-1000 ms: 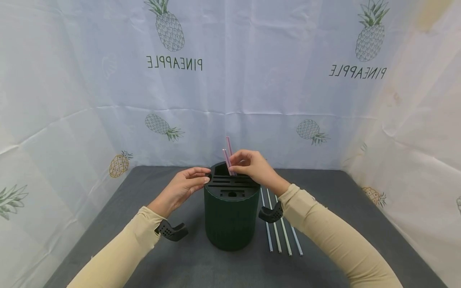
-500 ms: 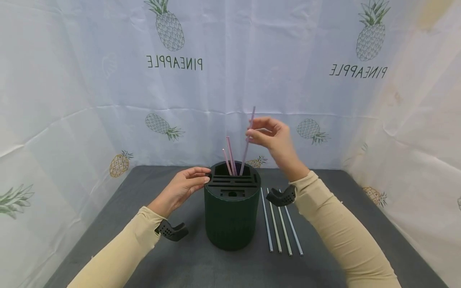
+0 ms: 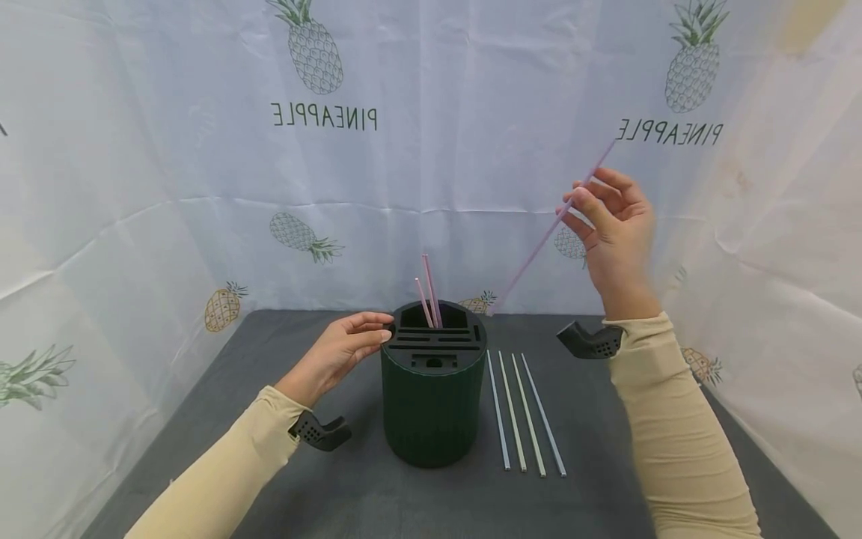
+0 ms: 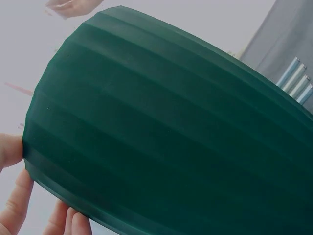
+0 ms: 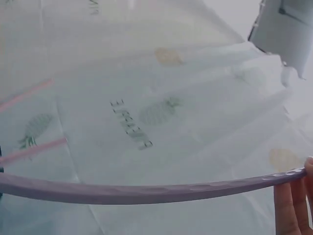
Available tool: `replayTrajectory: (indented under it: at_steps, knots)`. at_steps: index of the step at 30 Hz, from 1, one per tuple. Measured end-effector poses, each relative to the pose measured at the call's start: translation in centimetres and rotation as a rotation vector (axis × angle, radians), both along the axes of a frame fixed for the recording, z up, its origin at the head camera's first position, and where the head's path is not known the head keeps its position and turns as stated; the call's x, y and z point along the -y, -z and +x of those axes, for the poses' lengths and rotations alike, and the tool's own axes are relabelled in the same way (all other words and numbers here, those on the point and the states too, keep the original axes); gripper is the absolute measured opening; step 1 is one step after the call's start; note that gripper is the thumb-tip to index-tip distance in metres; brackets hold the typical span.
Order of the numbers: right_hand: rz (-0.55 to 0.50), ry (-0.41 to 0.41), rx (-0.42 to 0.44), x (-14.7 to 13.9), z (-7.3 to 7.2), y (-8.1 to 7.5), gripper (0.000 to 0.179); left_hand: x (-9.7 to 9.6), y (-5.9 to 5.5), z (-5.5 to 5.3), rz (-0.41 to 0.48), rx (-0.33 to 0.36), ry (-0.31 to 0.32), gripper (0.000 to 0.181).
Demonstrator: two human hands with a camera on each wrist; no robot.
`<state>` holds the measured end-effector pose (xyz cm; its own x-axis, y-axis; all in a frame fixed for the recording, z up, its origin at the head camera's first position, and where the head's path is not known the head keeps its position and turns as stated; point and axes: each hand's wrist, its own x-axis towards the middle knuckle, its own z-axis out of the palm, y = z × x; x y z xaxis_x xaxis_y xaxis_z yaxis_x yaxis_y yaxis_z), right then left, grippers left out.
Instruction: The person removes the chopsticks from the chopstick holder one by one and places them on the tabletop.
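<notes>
My right hand [image 3: 616, 232] is raised at the right in the head view and pinches a slim purple stick [image 3: 542, 243], like a chopstick, slanting down to the left. In the right wrist view the purple stick [image 5: 127, 193] crosses the frame, faceted near the fingers [image 5: 288, 208]. A dark green round knife block [image 3: 432, 419] with a black slotted top stands upright at the centre. Fingertips of my left hand [image 3: 337, 352] rest against its upper left rim. Two pink sticks [image 3: 431, 292] stand in the block's rear compartment; their lower ends are hidden.
Several pale blue and pale green sticks [image 3: 532, 415] lie side by side on the dark tabletop [image 3: 323, 498], just right of the block. A white cloth [image 3: 485, 172] with pineapple prints hangs behind and around the table.
My right hand has drawn the purple stick up out of the block's rear compartment and carried it to the right, tilting it. The left hand and the block stay still.
</notes>
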<state>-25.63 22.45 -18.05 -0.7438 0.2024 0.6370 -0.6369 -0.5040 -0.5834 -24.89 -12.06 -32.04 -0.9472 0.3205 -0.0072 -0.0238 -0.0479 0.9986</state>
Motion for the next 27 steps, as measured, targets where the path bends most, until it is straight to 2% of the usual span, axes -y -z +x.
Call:
replayTrajectory:
  at_steps: [5, 10, 12, 18, 22, 25, 27]
  knots:
    - [0.054, 0.050, 0.129, -3.0, 0.0, 1.6, 0.036, 0.0, -0.1, 0.1, -0.008, 0.005, -0.009, 0.043]
    - [0.168, 0.105, 0.293, -5.4, -1.1, 4.9, 0.031, 0.1, -0.1, 0.2, -0.006, 0.002, -0.009, 0.043]
    - [0.245, 0.127, 0.350, -6.2, -1.7, 6.6, 0.027, 0.1, -0.1, 0.2, -0.011, -0.001, -0.004, 0.043]
    - [0.490, 0.116, 0.513, -8.3, -3.2, 12.6, 0.022, 0.0, 0.0, 0.3, -0.019, 0.000, -0.004, 0.045]
    - [0.645, 0.110, 0.604, -9.4, -3.5, 15.9, 0.038, 0.0, 0.1, 0.3, -0.018, -0.007, 0.001, 0.045]
    - [0.779, 0.126, 0.644, -9.9, -3.6, 17.7, 0.051, 0.0, 0.1, 0.3, -0.019, -0.011, 0.003, 0.045]
    - [0.858, 0.135, 0.666, -10.0, -3.6, 18.7, 0.053, 0.0, 0.1, 0.3, -0.022, -0.010, 0.002, 0.045]
